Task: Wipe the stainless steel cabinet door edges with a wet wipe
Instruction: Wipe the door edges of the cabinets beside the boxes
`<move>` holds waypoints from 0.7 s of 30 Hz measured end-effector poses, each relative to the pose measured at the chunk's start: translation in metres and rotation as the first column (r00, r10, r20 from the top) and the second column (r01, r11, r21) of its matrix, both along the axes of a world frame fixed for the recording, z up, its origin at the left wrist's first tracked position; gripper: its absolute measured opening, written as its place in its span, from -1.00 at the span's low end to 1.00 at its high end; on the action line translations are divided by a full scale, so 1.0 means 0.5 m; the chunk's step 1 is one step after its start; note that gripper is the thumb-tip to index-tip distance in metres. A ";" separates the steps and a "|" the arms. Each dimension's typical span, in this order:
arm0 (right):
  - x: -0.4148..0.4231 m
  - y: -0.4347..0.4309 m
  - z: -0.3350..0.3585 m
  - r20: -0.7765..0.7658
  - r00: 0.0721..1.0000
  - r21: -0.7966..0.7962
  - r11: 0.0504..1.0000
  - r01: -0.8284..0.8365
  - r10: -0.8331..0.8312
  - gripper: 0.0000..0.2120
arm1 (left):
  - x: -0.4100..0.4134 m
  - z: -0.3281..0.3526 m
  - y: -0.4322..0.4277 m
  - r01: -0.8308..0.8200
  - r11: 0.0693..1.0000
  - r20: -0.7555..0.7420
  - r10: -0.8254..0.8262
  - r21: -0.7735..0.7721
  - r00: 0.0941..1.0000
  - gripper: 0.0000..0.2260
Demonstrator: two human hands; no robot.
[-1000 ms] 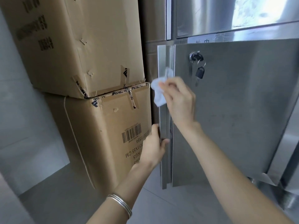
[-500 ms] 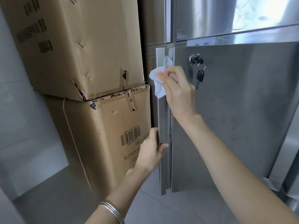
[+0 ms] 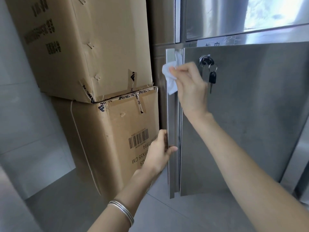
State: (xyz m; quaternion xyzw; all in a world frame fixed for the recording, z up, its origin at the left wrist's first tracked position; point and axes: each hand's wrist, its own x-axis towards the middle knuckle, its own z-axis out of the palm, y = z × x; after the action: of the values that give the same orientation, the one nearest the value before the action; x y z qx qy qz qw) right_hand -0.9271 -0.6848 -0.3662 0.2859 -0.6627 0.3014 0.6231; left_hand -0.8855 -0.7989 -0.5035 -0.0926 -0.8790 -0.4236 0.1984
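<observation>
My right hand (image 3: 192, 91) is pinching the wet wipe (image 3: 169, 76) against the door edge (image 3: 171, 118) near its top, higher than a second ago. My left hand (image 3: 157, 156) is still gripping that edge lower down.

My right hand (image 3: 190, 87) covers part of the wet wipe (image 3: 169, 77), and the cabinet door (image 3: 250, 123) hides the label (image 3: 212, 44)'s lower half.

Lower box (image 3: 108, 156), 7 o'clock, print upside down: barcode (image 3: 138, 138) marked "BARCODE", digits ending "11694", then "X55 CM" and "GS". Tape (image 3: 132, 95) on its top seam: "NG". Upper box (image 3: 93, 47), 10 o'clock: print too blurred to read. Paper label (image 3: 211, 44) on cabinet (image 3: 164, 22), 1 o'clock: "中", rest unclear.
</observation>
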 end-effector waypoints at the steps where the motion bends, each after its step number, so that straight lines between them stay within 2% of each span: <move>1: 0.013 0.005 -0.023 0.025 0.999 -0.005 0.999 -0.032 0.033 -0.82 | -0.001 -0.001 0.001 0.002 1.000 0.000 -0.002 0.000 1.000 -0.67; 5: 0.042 0.019 -0.118 0.086 0.996 0.136 0.990 -0.045 0.033 -0.81 | -0.006 0.003 0.003 0.005 1.000 -0.016 -0.005 -0.005 1.000 -0.66; 6: 0.040 0.020 -0.102 0.121 0.992 0.145 0.988 -0.058 0.041 -0.82 | -0.008 0.003 0.002 0.002 1.000 -0.020 -0.002 -0.009 1.000 -0.65; 11: 0.014 0.018 -0.009 0.100 0.991 0.097 0.991 -0.094 0.085 -0.85 | -0.004 0.000 -0.012 0.080 0.996 -0.003 -0.080 -0.033 0.997 -0.65; 13: 0.017 0.028 -0.044 0.176 0.980 0.099 0.988 -0.117 0.098 -0.75 | 0.001 0.007 -0.021 0.167 0.985 0.052 -0.169 0.042 0.984 -0.59; 15: 0.025 0.041 -0.114 0.199 0.974 0.129 0.983 -0.132 0.105 -0.86 | 0.014 0.021 -0.027 0.274 0.936 0.106 -0.302 0.221 0.947 -0.49; 17: 0.036 0.046 -0.196 0.203 0.969 0.106 0.981 -0.164 0.140 -0.84 | 0.026 0.040 -0.029 0.337 0.873 0.079 -0.386 0.352 0.919 -0.46; 19: 0.041 0.034 -0.263 0.260 0.949 0.040 0.980 -0.194 0.178 -0.87 | 0.022 0.068 -0.031 0.325 0.843 0.030 -0.373 0.429 0.927 -0.45; 21: 0.041 0.018 -0.297 0.275 0.939 -0.017 0.978 -0.207 0.204 -0.87 | 0.005 0.105 -0.027 0.275 0.857 -0.006 -0.302 0.436 0.953 -0.51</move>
State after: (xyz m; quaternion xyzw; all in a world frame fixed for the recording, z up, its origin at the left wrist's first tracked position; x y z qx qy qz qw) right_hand -0.9066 -0.6756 -0.5145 0.3127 -0.7114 0.3974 0.4881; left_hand -0.8828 -0.8123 -0.4508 -0.1636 -0.7451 -0.6352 0.1205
